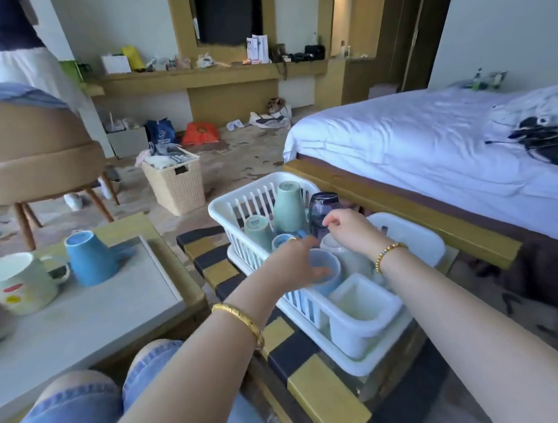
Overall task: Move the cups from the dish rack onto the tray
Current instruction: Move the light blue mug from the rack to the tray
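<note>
Both hands are in the dish rack [226, 214] now: left hand [301, 262] with fingers wrapped on a light blue cup [328, 275] at the rack's middle, right hand [353, 230] with fingers curled loosely over a white cup [344, 256], touching nothing clearly. On the tray [83, 318] at the left, a blue cup [91, 258] and a white mug [19, 283] stand.

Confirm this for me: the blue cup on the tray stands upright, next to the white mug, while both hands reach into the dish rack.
Not quite. The head view shows the blue cup upside down, base up, not upright. The rest holds: it sits beside the white mug on the tray, and the left hand and right hand both reach into the dish rack.
</note>
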Tool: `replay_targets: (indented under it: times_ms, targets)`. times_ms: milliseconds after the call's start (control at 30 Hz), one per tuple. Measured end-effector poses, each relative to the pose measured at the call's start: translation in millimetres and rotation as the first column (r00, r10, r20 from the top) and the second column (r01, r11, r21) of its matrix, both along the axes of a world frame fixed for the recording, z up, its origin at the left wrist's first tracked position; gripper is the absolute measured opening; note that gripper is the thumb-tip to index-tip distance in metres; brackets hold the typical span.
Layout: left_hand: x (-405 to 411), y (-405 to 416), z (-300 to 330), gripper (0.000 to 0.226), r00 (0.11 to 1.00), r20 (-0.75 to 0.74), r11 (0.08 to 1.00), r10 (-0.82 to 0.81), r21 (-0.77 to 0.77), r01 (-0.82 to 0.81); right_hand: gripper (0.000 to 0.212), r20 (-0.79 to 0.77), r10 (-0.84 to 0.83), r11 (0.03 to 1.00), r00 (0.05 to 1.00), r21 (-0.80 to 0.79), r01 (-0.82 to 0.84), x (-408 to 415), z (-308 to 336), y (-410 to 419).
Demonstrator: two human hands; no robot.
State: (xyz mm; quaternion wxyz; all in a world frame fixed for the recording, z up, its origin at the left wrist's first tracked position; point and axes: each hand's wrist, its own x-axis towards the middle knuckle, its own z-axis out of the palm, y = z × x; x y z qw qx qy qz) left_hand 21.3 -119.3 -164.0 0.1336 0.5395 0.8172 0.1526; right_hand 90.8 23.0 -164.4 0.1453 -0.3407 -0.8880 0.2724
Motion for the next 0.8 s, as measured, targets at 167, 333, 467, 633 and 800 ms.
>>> replay_targets:
  times_ms: [167, 333, 467, 633, 800]
  targets:
    - [5, 13, -12, 0.075, 0.995, -0.079, 0.992, 0.066, -0.107, -0.074, 0.035, 0.137, -0.111, 0.979, 0.984, 0.183, 0.085, 12, -16, 2]
    - [7, 20, -13, 0.092, 0.984, -0.165, 0.963, 0.073, -0.246, -0.113, 0.069, 0.221, -0.110, 0.994, 0.969, 0.046, 0.102, 9, -22, -1]
    - [6, 27, -14, 0.087, 0.980, -0.197, 0.954, 0.037, -0.284, -0.093, 0.071, 0.315, -0.109, 0.994, 0.943, 0.009, 0.112, 6, -23, -1]
    - [7, 33, -15, 0.092, 0.966, -0.254, 0.944, 0.049, -0.303, -0.127, 0.066, 0.299, -0.049, 0.981, 0.953, -0.164, 0.102, 8, -16, 4]
    - [5, 35, -20, 0.094, 0.964, -0.259, 0.946, 0.059, -0.293, -0.136, 0.068, 0.220, -0.080, 0.960, 0.972, -0.246, 0.135, 7, -15, 5]
